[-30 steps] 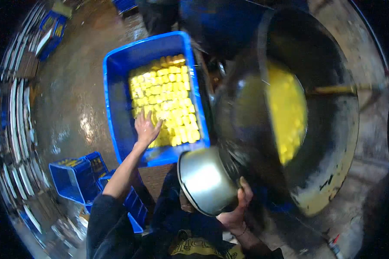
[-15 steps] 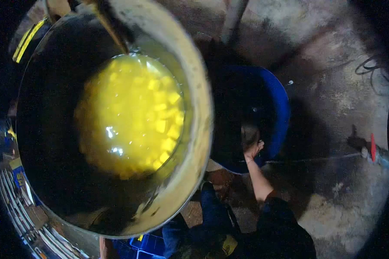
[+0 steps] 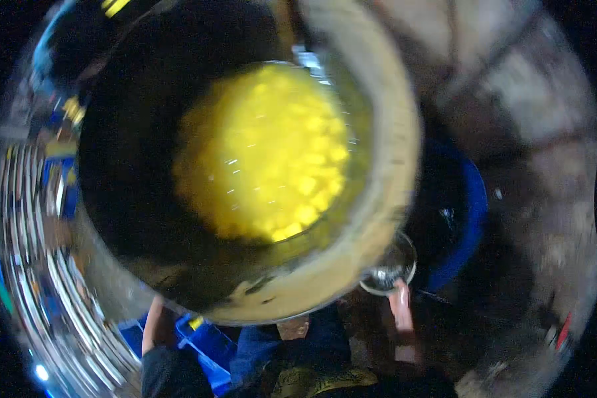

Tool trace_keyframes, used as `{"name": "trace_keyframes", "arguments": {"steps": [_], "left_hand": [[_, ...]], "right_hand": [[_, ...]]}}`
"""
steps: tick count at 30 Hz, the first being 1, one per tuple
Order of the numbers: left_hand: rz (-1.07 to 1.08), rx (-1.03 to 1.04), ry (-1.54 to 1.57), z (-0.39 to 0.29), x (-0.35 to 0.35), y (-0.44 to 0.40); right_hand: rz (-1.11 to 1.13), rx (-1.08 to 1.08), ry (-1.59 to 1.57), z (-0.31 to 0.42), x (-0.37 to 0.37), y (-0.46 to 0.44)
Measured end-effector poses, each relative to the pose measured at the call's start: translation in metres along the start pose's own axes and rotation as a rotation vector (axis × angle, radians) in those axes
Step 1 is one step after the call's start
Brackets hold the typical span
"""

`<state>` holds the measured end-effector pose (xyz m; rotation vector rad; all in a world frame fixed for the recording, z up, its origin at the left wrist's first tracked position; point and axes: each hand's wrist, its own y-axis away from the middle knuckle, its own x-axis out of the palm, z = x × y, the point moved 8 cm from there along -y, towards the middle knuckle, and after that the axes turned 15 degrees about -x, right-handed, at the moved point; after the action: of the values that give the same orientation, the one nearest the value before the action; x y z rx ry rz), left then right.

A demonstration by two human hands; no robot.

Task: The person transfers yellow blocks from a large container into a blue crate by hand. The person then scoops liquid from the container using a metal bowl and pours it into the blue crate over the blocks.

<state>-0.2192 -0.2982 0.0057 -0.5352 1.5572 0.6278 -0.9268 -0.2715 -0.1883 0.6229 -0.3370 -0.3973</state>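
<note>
A large deep pot [image 3: 394,152] with a broad pale rim fills the middle of the view. Yellow cubes [image 3: 308,186] lie in yellow liquid at its bottom. My right hand [image 3: 400,290] is closed on the near edge of a round bowl [image 3: 380,282] with shiny, water-like contents. The bowl is beside the pot's right rim, which partly covers it. A blue tub [image 3: 475,192] of dark liquid stands just beyond. My left hand [image 3: 155,310] is at the pot's lower-left outer side; its fingers are hidden there.
Under the pot's near side is a blue crate [image 3: 209,348] with something yellow in it. Metal racks or bars [image 3: 30,205] run along the left. A stick-like handle [image 3: 285,30] leans into the pot at the top. A red object [image 3: 564,331] lies on the floor at right.
My right hand has come up out of the blue tub with the bowl, toward the pot. My left forearm now shows more at the pot's side. The view has swung left.
</note>
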Motion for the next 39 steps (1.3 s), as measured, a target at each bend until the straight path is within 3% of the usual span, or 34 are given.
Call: {"name": "trace_keyframes", "arguments": {"steps": [1, 3, 6, 10, 11, 12, 14, 16, 17, 18, 20, 22, 24, 27, 30, 31, 33, 34, 36, 39], "left_hand": [[-0.028, 0.005, -0.019, -0.002, 0.005, -0.021], [-0.080, 0.022, -0.069, -0.001, 0.013, -0.057], [-0.022, 0.016, -0.004, -0.010, 0.015, -0.090], [0.376, -0.040, 0.486, 0.034, 0.004, -0.074], [0.536, -0.076, 0.607, 0.048, 0.008, -0.081], [0.540, -0.087, 0.632, 0.067, 0.016, -0.090], [0.725, -0.262, 1.042, 0.110, 0.053, -0.106], [0.474, -0.276, 0.816, 0.159, 0.076, -0.125], [0.355, -0.277, 0.775, 0.180, 0.089, -0.137], [0.240, -0.276, 0.732, 0.197, 0.104, -0.147], [0.184, -0.313, 0.722, 0.214, 0.128, -0.160], [-0.029, -0.365, 0.559, 0.223, 0.115, -0.176], [-0.009, -0.408, 0.530, 0.225, 0.132, -0.189], [-0.051, -0.429, 0.342, 0.227, 0.148, -0.202], [-0.033, -0.475, 0.345, 0.227, 0.165, -0.204], [-0.030, -0.489, 0.338, 0.228, 0.166, -0.204], [-0.028, -0.514, 0.322, 0.229, 0.170, -0.206], [-0.028, -0.524, 0.313, 0.230, 0.172, -0.208], [0.084, -0.509, 0.217, 0.228, 0.181, -0.211], [0.137, -0.533, 0.228, 0.226, 0.169, -0.211]], "right_hand": [[0.027, -0.032, -0.058, 0.019, 0.033, 0.017], [0.109, -0.059, 0.236, 0.065, 0.089, 0.089], [0.143, 0.039, 0.277, 0.069, 0.159, 0.122], [0.077, 0.158, 0.117, 0.021, 0.248, 0.219], [0.163, 0.214, 0.076, 0.012, 0.290, 0.238], [0.359, 0.116, 0.251, 0.003, 0.322, 0.247], [0.230, 0.378, 0.050, -0.026, 0.397, 0.278], [0.315, 0.417, 0.033, -0.049, 0.452, 0.290], [0.382, 0.395, 0.012, -0.080, 0.440, 0.266], [0.405, 0.266, 0.086, -0.069, 0.502, 0.277], [0.485, 0.324, 0.156, -0.096, 0.540, 0.255], [0.634, 0.185, 0.355, -0.081, 0.635, 0.263], [0.778, 0.143, 0.473, -0.091, 0.695, 0.248], [0.825, 0.076, 0.583, -0.118, 0.750, 0.219], [0.974, -0.183, 0.795, -0.139, 0.790, 0.186], [0.977, -0.177, 0.811, -0.146, 0.804, 0.187], [0.987, -0.460, 1.000, -0.144, 0.830, 0.189], [0.992, -0.456, 1.010, -0.153, 0.831, 0.185], [1.040, -0.879, 1.147, -0.153, 0.841, 0.188], [1.016, -1.106, 1.284, -0.154, 0.858, 0.224]]}}
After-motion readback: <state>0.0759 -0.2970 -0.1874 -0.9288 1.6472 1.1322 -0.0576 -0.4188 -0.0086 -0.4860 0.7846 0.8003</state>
